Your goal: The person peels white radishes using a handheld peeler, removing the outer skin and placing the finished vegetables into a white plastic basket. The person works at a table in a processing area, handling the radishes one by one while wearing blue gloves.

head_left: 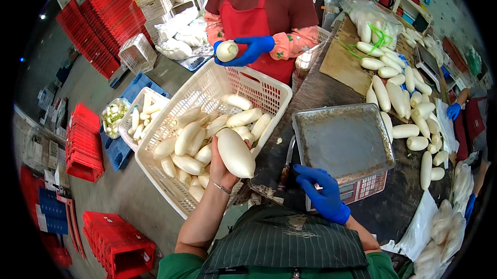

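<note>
My bare left hand point(220, 167) grips a large peeled white radish point(235, 152) over the near right corner of a white plastic basket point(207, 85) that holds several more white radishes. My right hand point(321, 188), in a blue glove, rests with spread fingers on the front edge of a weighing scale, just below its bare metal tray point(344, 139). A knife point(286, 167) lies on the table between my two hands.
Across the basket a person in a red apron and blue gloves holds a radish point(227, 50). Many radishes point(404, 98) lie on the dark table at right by a wooden board point(344, 64). A second basket point(135, 118) and red crates point(121, 245) stand on the floor at left.
</note>
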`<action>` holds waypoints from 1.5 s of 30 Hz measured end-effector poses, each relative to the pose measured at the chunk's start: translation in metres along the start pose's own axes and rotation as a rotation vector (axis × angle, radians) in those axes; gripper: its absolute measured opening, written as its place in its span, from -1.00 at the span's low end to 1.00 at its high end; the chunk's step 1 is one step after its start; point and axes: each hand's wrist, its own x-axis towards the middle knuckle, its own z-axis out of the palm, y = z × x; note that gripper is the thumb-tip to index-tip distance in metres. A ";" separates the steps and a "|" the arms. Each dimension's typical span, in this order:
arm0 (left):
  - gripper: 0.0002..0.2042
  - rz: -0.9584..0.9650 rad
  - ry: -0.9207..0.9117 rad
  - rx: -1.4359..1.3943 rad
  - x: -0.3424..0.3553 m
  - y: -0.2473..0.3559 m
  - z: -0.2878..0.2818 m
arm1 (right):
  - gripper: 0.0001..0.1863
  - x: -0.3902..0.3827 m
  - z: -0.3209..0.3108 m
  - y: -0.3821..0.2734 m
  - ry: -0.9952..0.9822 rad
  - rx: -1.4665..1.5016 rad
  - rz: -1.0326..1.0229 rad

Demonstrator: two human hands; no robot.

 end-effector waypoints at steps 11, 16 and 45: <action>-0.50 -0.041 0.047 -0.169 -0.015 -0.030 0.005 | -0.35 0.016 0.019 -0.033 -0.167 0.092 0.071; -0.31 0.072 -0.174 0.221 -0.048 -0.036 -0.018 | -0.34 0.025 0.045 -0.006 -0.092 0.478 0.060; -0.45 0.414 0.013 1.845 -0.087 0.015 -0.021 | -0.82 -0.011 0.057 -0.007 -0.334 0.448 0.556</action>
